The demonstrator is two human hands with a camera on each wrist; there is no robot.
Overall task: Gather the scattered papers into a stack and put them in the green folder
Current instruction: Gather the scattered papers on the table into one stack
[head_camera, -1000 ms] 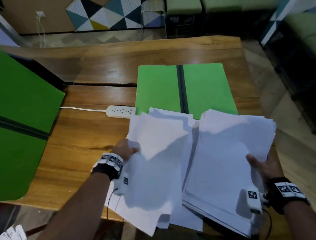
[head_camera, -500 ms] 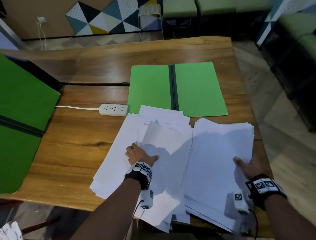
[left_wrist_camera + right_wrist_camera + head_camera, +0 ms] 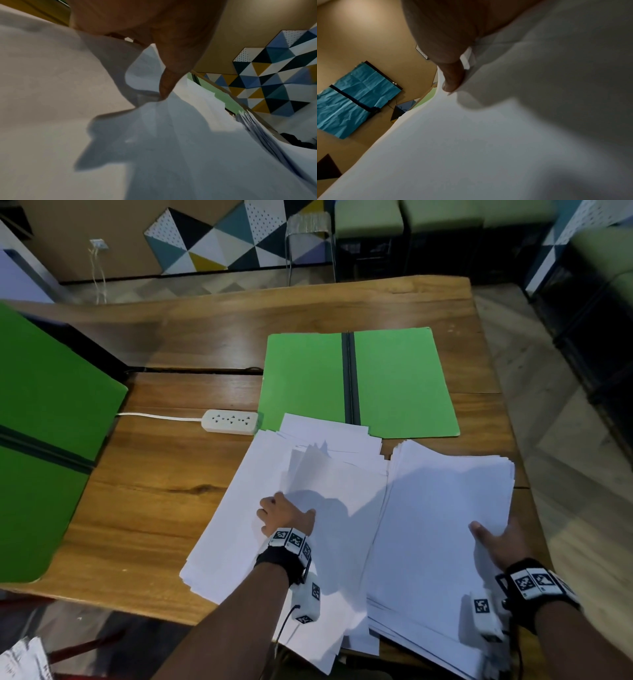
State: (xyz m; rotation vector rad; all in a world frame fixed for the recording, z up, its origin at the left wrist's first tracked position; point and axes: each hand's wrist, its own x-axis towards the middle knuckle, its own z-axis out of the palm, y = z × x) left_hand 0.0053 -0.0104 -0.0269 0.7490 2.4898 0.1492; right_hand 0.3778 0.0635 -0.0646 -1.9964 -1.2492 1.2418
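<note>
- Since the earlier frames, left hand [image 3: 286, 517] has come down from lifting a sheet at the pile's left edge to lying on the loose papers [image 3: 274, 529]; right-hand stack [image 3: 442, 529] has lowered toward the tabletop [image 3: 154, 508].
- Step in hand, as judged: gathering. Two piles remain unmerged; nothing is in the green folder [image 3: 356, 381] yet.
- Folder lies open and flat at 12 o'clock of the piles; the loose papers' far edge overlaps its near-left corner.
- Left grip: fingers curled with knuckles up, thumb tip pressing and rucking the top sheet (left wrist view); whether any sheet is pinched, cannot tell.
- Right hand [image 3: 496, 542]: at 4 o'clock of the stack, thumb [image 3: 479, 531] flat on top; right wrist view shows the thumb bearing on the paper. Fingers hidden beneath, presumably gripping the edge.
- Both forearms enter from 6 o'clock, wrists low.
- Next move calls for sliding the left pile rightward under or onto the stack, then squaring the edges.
- Also present: power strip [image 3: 230, 421] at 10 o'clock of the papers; second green folder [image 3: 44, 440] at 9 o'clock.
</note>
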